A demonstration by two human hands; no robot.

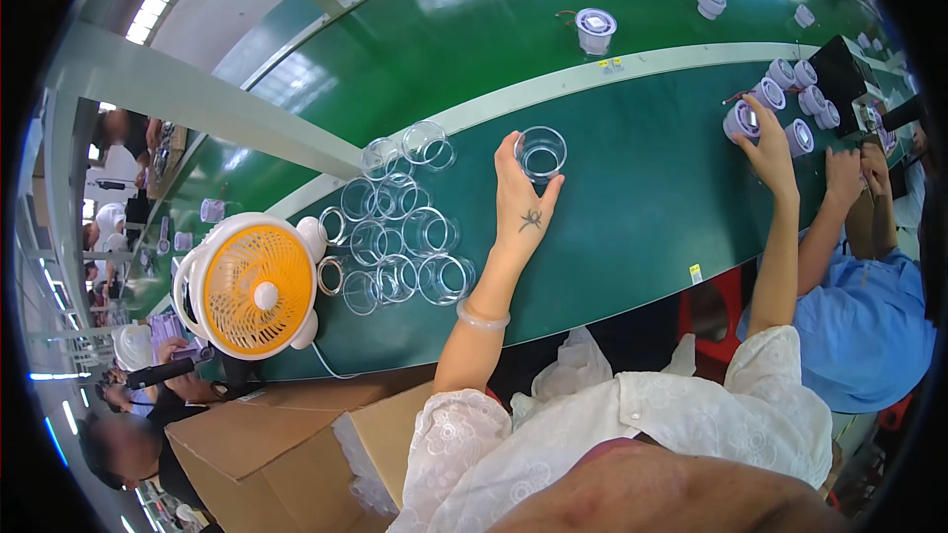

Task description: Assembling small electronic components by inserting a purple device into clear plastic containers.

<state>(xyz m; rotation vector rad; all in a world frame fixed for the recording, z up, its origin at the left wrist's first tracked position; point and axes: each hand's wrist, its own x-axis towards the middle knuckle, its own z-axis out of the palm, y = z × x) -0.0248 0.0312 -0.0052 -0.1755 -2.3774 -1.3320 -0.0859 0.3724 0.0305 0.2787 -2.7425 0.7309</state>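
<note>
Right of fan point(259, 288), your left hand point(520, 199) clamps clear cup point(541, 152); farther right, your right hand point(773, 163) clamps white part point(737, 122). Likely picking-up step; next calls for steady grips.

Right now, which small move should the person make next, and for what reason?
Probably bring the white unit toward the clear cup with the right hand: that hand reaches onto the unit, the left hand holds the cup, and only green tabletop lies between them.
</note>
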